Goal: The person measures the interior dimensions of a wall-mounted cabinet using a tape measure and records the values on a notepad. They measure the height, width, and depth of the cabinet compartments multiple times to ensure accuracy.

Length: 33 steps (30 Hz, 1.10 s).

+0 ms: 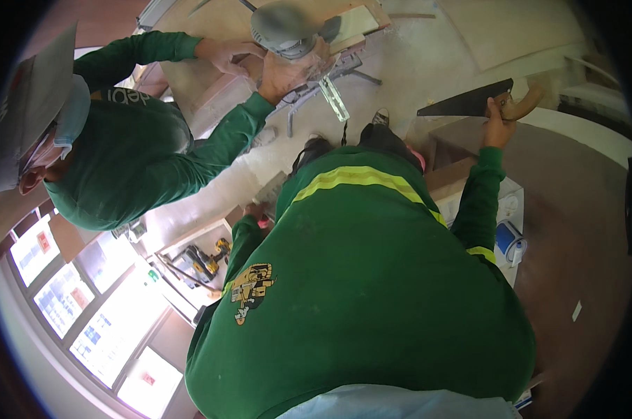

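My right hand (pixel 496 130), raised at the right, is closed round a handsaw. Its dark triangular blade (pixel 462 102) points left and its curved wooden handle (pixel 526 103) leans away to the right. Low beside my left hip, my left hand (pixel 255 211) is partly hidden by my sleeve. Its fingers look curled next to a flat grey piece (pixel 272 188) whose kind I cannot make out. Ahead to the left, a co-worker in a green sweatshirt (pixel 120 150) grips a grey power tool (pixel 282 31) with a blurred round body.
Under the power tool lies a pale board (pixel 351 26) on a folding stand (pixel 293 115). A slotted metal strip (pixel 334 99) hangs in front of me. Yellow-and-black drills (pixel 204 262) lie in a tray at the left. At the right is a blue-and-white container (pixel 510 241).
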Available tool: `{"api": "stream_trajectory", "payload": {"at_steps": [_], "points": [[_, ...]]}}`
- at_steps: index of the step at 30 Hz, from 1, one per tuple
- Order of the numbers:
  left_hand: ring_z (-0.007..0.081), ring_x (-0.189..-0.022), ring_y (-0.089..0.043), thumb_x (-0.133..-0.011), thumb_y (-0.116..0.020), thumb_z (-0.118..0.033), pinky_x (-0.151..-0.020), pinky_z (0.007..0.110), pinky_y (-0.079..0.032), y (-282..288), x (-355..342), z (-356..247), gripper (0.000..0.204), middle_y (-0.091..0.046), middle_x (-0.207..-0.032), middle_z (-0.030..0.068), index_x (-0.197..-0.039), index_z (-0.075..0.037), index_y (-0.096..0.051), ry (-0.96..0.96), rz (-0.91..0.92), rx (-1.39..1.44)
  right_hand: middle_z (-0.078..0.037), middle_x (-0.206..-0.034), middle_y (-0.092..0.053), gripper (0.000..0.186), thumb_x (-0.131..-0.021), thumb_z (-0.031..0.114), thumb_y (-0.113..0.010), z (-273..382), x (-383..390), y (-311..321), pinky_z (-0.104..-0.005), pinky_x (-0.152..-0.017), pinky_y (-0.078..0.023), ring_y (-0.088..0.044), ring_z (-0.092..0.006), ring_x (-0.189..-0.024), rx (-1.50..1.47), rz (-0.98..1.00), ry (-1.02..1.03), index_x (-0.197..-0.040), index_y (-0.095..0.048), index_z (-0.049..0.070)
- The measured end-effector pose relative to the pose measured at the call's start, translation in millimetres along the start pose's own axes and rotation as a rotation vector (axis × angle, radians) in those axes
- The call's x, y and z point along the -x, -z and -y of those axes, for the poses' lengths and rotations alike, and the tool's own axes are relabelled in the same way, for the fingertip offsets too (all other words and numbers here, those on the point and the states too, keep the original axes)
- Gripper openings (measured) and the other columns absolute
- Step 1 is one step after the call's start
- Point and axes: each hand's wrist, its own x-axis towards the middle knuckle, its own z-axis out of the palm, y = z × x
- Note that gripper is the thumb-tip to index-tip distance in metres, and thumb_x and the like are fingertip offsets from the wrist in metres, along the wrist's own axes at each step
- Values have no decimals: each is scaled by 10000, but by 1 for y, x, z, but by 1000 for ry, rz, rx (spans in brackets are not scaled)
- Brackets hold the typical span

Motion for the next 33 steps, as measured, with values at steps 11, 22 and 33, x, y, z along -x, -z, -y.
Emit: {"api": "stream_trajectory", "payload": {"at_steps": [11,22,33], "points": [[360,-892,-770,-849,-745,-554,-854,452,-592,6,-22,-105,625,-778,-919,236,-1010,50,-773,124,-82,292,-4,-900,-659,316,-854,144,-862,22,-59,-5,-249,-512,-364,-549,-71,-677,69,10,81,-1103,-686,62],[318,-770,-774,-859,-734,-559,-762,440,-624,-20,23,-170,617,-768,-878,235,-996,42,-757,361,-33,432,-22,-944,-678,359,-850,108,-854,39,-169,-77,-270,-632,-450,-602,-107,-758,177,250,22,-1150,-681,16],[267,-643,-752,-912,-690,-589,-697,429,-634,-67,0,-261,606,-766,-754,137,-1013,6,-748,147,-19,192,-113,-1124,-724,434,-862,142,-851,55,-262,-72,-345,-913,-531,-682,-215,-1016,256,247,174,-1200,-676,-69]]}}
